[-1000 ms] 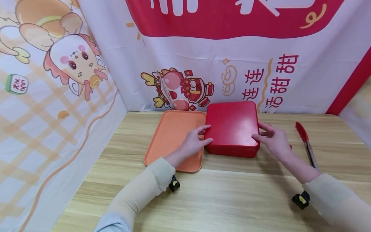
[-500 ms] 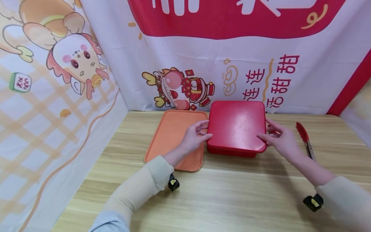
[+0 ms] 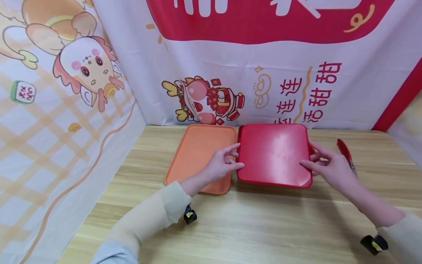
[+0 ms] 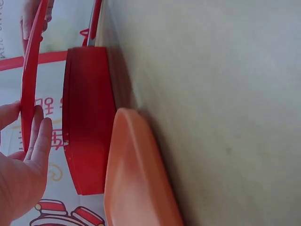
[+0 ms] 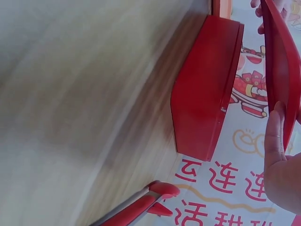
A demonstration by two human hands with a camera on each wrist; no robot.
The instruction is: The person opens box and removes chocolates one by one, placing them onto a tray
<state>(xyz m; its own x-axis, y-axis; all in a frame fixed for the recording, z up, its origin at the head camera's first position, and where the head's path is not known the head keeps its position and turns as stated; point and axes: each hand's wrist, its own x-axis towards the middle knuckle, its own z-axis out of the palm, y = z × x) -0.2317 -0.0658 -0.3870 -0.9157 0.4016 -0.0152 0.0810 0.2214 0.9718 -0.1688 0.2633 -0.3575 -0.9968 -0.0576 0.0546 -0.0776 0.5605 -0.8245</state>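
A square red lid (image 3: 275, 156) hangs level above a red box (image 4: 89, 122), with a gap between them in both wrist views. At the lid's left edge my left hand (image 3: 219, 165) pinches it, thumb on one face and fingers on the other. My right hand (image 3: 333, 170) grips the opposite edge the same way, as the right wrist view also shows. From the head view the lid covers nearly all of the box. What the box holds is hidden.
An orange tray (image 3: 194, 157) lies just left of the box on the wooden table (image 3: 250, 234). Tongs with red tips (image 3: 344, 150) lie to the right, partly behind my right forearm. A printed cloth (image 3: 204, 55) hangs behind the table.
The lid was on the box one second ago; both hands have raised it off and brought it slightly right and nearer. The tray and the tongs have stayed put.
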